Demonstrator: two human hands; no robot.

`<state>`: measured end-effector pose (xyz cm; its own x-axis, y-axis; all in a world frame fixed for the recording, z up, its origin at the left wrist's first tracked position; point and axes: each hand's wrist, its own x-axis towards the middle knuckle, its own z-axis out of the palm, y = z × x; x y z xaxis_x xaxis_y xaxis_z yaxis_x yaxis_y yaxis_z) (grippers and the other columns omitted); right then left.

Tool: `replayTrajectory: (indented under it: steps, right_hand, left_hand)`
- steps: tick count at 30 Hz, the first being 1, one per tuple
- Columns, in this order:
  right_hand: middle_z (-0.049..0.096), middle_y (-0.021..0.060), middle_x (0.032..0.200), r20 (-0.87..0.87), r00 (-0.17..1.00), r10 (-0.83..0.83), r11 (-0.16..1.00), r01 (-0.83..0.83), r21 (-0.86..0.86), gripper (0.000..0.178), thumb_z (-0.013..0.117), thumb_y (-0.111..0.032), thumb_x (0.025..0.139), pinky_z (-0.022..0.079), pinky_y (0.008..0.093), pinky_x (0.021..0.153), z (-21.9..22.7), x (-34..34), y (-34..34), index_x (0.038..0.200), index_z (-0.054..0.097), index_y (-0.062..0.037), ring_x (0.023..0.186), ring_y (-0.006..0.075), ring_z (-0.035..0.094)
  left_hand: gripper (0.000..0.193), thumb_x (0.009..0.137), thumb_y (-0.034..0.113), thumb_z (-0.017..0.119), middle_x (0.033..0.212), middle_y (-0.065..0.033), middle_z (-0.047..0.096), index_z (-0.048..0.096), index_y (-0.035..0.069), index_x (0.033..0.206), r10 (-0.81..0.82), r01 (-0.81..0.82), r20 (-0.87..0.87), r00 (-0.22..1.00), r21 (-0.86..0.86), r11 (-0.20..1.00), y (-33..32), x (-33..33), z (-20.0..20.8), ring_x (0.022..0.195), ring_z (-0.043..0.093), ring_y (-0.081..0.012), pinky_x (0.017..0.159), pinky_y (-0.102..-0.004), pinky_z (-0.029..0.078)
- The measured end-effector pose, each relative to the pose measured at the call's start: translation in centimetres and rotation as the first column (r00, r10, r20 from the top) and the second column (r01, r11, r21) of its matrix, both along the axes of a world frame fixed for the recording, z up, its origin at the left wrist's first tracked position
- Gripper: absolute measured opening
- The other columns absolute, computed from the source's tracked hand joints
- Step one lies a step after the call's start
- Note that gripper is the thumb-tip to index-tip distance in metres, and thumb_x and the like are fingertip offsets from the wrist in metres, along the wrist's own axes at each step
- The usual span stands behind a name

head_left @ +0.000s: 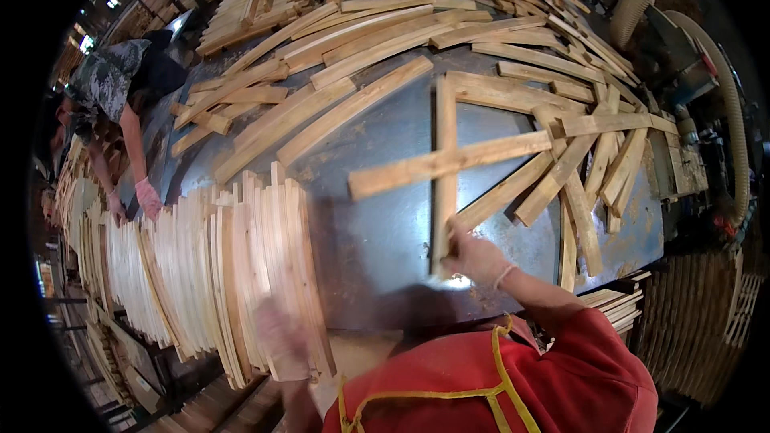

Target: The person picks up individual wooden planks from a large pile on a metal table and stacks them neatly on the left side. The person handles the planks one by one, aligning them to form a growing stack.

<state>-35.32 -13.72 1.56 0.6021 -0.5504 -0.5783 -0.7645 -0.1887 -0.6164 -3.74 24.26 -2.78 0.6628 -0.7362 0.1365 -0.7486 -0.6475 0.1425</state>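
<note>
My right hand [480, 261], with a band round the wrist, is closed at the near end of an upright-lying wooden strip [443, 216]. A slanting strip [507, 191] ends at the same fingers, so which of the two they grip is partly hidden. Across the first strip lies another strip [385, 176], forming a cross. Motion smears my left hand [282, 341], which is over the near right end of a long row of wooden strips [261, 248] standing side by side. Its fingers cannot be made out.
Loose strips [377, 40] lie heaped over the far part of the metal table [361, 273], with a crossed pile [593, 152] at right. A co-worker's gloved hand [147, 199] touches the row at left. Ribbed hoses [734, 128] and machinery stand at far right.
</note>
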Motion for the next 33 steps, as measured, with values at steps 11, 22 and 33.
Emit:
replayTrajectory:
  steps: [11, 22, 33]
  right_hand:
    - [0.072, 0.0119, 0.111, -0.209, 0.764, 0.610, 0.591, -0.615, -0.522, 0.077, 0.080, -0.038, 0.083, 0.052, 0.0448, 0.100, -0.6, 6.0, -11.3, 0.150, 0.050, -0.0138, 0.109, 0.0326, 0.069]
    - [0.073, 0.0169, 0.127, 0.172, 0.972, -0.157, 0.731, -0.002, 0.682, 0.079, 0.074, -0.057, 0.096, 0.054, 0.0383, 0.100, 5.3, -1.3, -1.0, 0.150, 0.059, -0.0009, 0.118, 0.0224, 0.068]
    - [0.073, 0.0207, 0.116, 0.219, 0.576, -0.787, 0.212, -0.081, 0.974, 0.057, 0.072, -0.042, 0.103, 0.066, 0.0467, 0.080, -1.5, 0.5, 5.9, 0.139, 0.060, 0.0000, 0.092, 0.0301, 0.076]
  left_hand:
    - [0.100, 0.082, 0.040, 0.082, 0.137, -0.0216, 0.055, 0.034, 0.014, 0.166, 0.025, 0.097, -0.445, 0.895, 0.250, 0.963, -16.4, -13.4, -1.8, 0.118, 0.062, -0.0432, 0.098, -0.0557, 0.052]
    - [0.085, 0.094, 0.049, 0.074, 0.135, -0.0170, 0.067, 0.044, 0.007, 0.161, -0.263, 0.190, -0.784, 0.562, -0.187, 0.964, -2.3, -11.1, -7.9, 0.114, 0.067, -0.0347, 0.100, -0.0461, 0.054]
    - [0.074, 0.091, 0.032, 0.076, 0.123, -0.0143, 0.065, 0.052, 0.003, 0.155, -0.134, 0.127, -0.831, 0.539, -0.077, 0.989, -5.0, -11.4, -1.4, 0.102, 0.065, -0.0232, 0.087, -0.0347, 0.055]
